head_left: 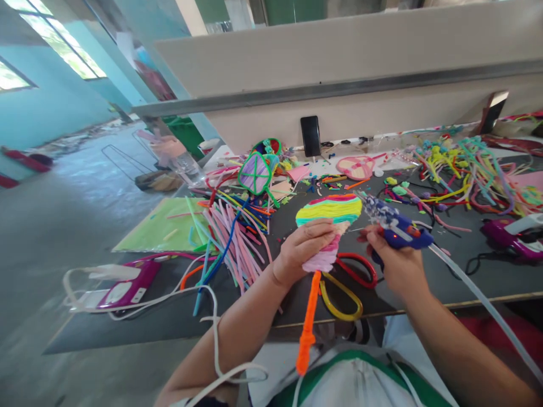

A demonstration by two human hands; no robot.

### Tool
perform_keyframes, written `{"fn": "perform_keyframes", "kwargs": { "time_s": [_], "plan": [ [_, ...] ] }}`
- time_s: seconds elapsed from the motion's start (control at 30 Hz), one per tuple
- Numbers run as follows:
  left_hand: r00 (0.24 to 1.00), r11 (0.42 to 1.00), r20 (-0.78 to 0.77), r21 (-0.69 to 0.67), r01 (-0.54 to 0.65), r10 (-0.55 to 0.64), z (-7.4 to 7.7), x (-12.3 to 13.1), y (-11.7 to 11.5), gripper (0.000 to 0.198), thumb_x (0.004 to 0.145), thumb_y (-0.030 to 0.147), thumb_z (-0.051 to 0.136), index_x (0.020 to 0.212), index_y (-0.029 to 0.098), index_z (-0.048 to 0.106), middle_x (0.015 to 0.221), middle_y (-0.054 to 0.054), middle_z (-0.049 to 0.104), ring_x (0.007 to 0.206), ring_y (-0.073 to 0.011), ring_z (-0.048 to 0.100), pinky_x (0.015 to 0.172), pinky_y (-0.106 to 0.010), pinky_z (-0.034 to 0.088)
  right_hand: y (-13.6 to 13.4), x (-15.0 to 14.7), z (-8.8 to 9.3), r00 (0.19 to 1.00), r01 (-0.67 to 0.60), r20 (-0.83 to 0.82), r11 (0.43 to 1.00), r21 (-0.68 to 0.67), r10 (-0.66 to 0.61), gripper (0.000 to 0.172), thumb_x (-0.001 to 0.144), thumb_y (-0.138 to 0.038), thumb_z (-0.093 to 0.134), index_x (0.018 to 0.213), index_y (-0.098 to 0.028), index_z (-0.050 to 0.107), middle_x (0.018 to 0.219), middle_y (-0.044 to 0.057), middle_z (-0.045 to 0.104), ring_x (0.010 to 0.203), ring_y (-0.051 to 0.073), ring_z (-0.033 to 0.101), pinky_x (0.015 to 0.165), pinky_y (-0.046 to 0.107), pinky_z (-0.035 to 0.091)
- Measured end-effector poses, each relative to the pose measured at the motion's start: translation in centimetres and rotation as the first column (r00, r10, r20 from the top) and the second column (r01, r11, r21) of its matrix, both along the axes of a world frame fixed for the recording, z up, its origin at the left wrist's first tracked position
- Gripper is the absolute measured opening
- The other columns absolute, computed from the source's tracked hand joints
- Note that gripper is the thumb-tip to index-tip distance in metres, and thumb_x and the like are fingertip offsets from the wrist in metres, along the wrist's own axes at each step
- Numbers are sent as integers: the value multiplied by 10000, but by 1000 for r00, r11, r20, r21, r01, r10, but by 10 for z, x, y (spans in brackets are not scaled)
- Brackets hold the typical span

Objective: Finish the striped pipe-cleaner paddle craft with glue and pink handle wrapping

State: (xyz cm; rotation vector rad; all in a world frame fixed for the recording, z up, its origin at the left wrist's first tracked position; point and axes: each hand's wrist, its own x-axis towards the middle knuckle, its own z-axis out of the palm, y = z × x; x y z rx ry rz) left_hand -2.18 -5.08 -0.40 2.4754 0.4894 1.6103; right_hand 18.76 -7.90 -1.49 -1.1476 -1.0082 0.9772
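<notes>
Pinching a striped pipe-cleaner fan (328, 212) just above the counter (466, 271) edge, with the left hand (303, 249) grip clenched round its pink lower part. Probably feeling light, fuzzy and easily bent; best taking hold near the orange stem (309, 316). Aiming a glue gun (399, 229) at it, with the right hand (396, 263) grip wrapped round the handle.

The fan-shaped piece (328, 217) is banded in stripes: pink and orange at its top, then blue, yellow and green, cream below, and pale pink at its narrow end. Its stem (309, 316) is bright orange. The glue gun (401, 233) is dark blue, with a pale speckled nozzle and a small red light. The scissors (370, 265) have one red loop and one yellow. The surface (445, 277) is dark grey. Toward its left edge lies a light green sheet (161, 226). The bundle of pipe cleaners (237, 243) beside it is mostly pink, with blue and orange strands. At the far edge the phone (311, 135) is black.
</notes>
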Motion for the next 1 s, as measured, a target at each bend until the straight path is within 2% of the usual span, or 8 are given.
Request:
{"fn": "perform_keyframes", "kwargs": {
  "time_s": [0.3, 0.47, 0.6, 0.7, 0.77, 0.83, 0.93, 1.0],
  "plan": [
    [969, 991, -246, 136, 14, 20, -12, 3, 5, 368, 818, 81, 615, 1158, 221, 608, 1195, -115, 641, 1255, -238, 508, 1029, -446, 448, 33, -11, 5, 952, -16, -306, 1000, -2, 15, 254, 578, -274, 829, 728, -170, 652, 699, -24, 631, 620, 127, 604, 560, 264, 537],
    [942, 958, -214, 180, -223, 259, -14, 4, 5, 380, 821, 200, 647, 1185, 301, 612, 1355, -88, 522, 1338, -263, 401, 1128, -503, 259, 33, -11, 7, 955, 13, -298, 1000, 14, -8, 224, 602, -266, 802, 743, -170, 656, 751, -5, 657, 666, 147, 626, 589, 278, 540],
    [940, 940, -72, -51, -337, 333, -22, 7, 13, 684, 722, 398, 734, 1349, 280, 488, 1474, -137, 342, 1381, -340, 287, 1128, -499, 241, 34, -12, 4, 953, 146, -281, 985, 97, -113, 217, 619, -266, 792, 753, -173, 650, 743, -13, 644, 682, 135, 619, 663, 282, 527],
    [943, 883, 65, -377, -280, 327, -31, 10, 22, 762, 715, 354, 740, 1394, 238, 415, 1416, -179, 390, 1189, -277, 518, 979, -414, 442, 36, -11, 0, 936, 259, -282, 955, 142, -211, 246, 595, -276, 811, 734, -172, 637, 696, -25, 622, 671, 127, 602, 676, 281, 512],
    [950, 767, 184, -637, -79, 251, -32, 14, 25, 759, 729, 316, 722, 1397, 218, 375, 1247, -166, 540, 893, -183, 643, 746, -307, 530, 36, -8, -2, 927, 311, -268, 938, 154, -263, 261, 591, -292, 815, 738, -171, 637, 689, -28, 620, 673, 126, 597, 681, 282, 506],
    [932, 530, 326, -825, 196, 162, -28, 17, 23, 702, 745, 321, 702, 1357, 194, 385, 1015, -106, 645, 684, -133, 639, 584, -240, 506, 37, -5, -3, 924, 340, -243, 925, 171, -295, 260, 603, -306, 809, 750, -170, 642, 694, -25, 625, 676, 125, 596, 690, 283, 504],
    [891, 153, 445, -890, 429, 94, -17, 20, 14, 501, 788, 358, 663, 1212, 166, 480, 856, -65, 661, 622, -132, 634, 552, -240, 504, 36, 2, -4, 928, 362, -173, 910, 200, -331, 248, 634, -321, 789, 767, -169, 645, 694, -17, 631, 687, 131, 603, 703, 289, 507],
    [879, 43, 474, -880, 473, 44, -12, 20, 9, 528, 783, 331, 678, 1238, 184, 455, 912, -77, 654, 668, -142, 651, 598, -268, 530, 36, 7, -5, 925, 379, -98, 904, 200, -366, 242, 648, -332, 778, 770, -169, 647, 695, -12, 636, 694, 137, 610, 716, 296, 509]
  ]
}}
